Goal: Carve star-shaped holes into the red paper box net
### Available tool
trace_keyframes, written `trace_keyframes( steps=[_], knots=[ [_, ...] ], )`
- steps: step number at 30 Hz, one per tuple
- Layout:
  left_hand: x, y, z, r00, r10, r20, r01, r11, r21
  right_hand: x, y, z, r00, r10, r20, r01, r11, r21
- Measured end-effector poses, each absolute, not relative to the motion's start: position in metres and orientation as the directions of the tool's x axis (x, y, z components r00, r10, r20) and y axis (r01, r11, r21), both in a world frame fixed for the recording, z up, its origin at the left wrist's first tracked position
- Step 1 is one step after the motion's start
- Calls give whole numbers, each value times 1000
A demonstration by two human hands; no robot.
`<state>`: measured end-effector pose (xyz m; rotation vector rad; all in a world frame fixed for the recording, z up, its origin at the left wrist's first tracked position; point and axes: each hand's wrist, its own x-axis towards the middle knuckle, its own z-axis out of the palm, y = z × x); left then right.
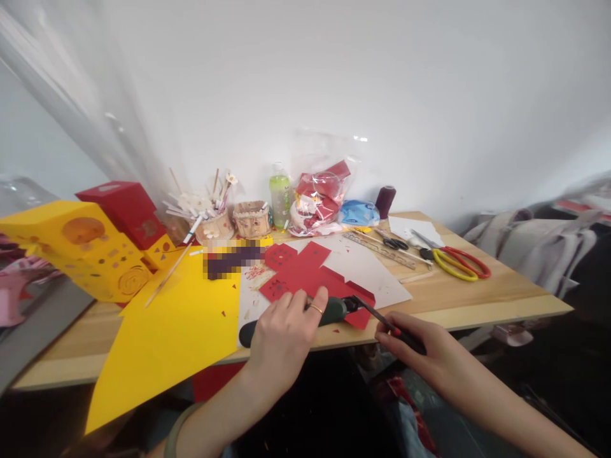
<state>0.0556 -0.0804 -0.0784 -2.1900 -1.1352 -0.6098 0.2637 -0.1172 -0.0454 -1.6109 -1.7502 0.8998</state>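
Observation:
My left hand (284, 327) is wrapped round a dark green handheld power tool (334, 310), which lies sideways just over the table's front edge. Its black head points right. In my right hand (420, 340) is a slim dark tool with a red mark (382, 321), its long thin shaft reaching to the power tool's head. Whether that tip touches or sits inside the head, I cannot tell. Beneath and behind the power tool is a flat cut-out of red card (305, 272) with folded flaps and small punched shapes. It rests on a white sheet (389, 273).
Yellow card (186, 337) overhangs the table's front left edge. Yellow (90, 248) and red (124, 210) card boxes stand at left. Along the wall are craft baskets (252, 219), a green bottle (279, 197) and a bag of scraps (319, 197). Scissors (461, 262) lie at right.

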Motion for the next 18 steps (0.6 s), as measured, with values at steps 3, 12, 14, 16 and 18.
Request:
trace_keyframes(
  steps=[3, 12, 14, 16, 18],
  knots=[
    [58, -81, -81, 517, 606, 604, 849, -451, -274, 264, -115, -50, -90, 996, -6, 637, 53, -769],
    [67, -84, -82, 485, 668, 565, 872, -422, -249, 264, -114, -61, -63, 997, 47, 829, 78, -554],
    [67, -84, -82, 483, 676, 556, 873, -420, -248, 265, -114, -61, -66, 996, 56, 853, 85, -515],
    [67, -84, -82, 482, 685, 547, 874, -418, -247, 265, -115, -61, -78, 995, 59, 869, 97, -486],
    [67, -84, -82, 484, 701, 524, 874, -421, -243, 266, -117, -61, -90, 994, 60, 882, 108, -458]
  ],
)
